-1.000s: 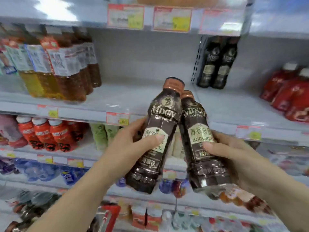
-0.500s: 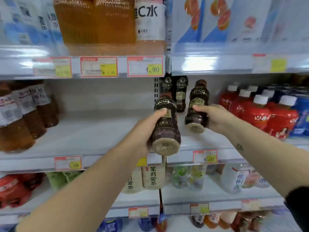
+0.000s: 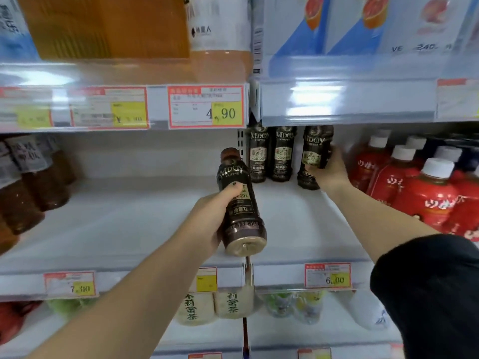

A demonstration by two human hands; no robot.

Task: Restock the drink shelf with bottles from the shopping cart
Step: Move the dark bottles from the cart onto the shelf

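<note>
Hands are each gripping a coffee bottle: the left hand (image 3: 207, 218) is holding one (image 3: 239, 203) tilted above the shelf (image 3: 129, 229) front edge. The right hand (image 3: 329, 169) is standing another (image 3: 315, 156) near the back edge, beside two shelved bottles (image 3: 272, 154).

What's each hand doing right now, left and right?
Left hand: closed around a dark coffee bottle, held tilted above the shelf.
Right hand: closed on another coffee bottle at the back row, beside two already standing.
</note>
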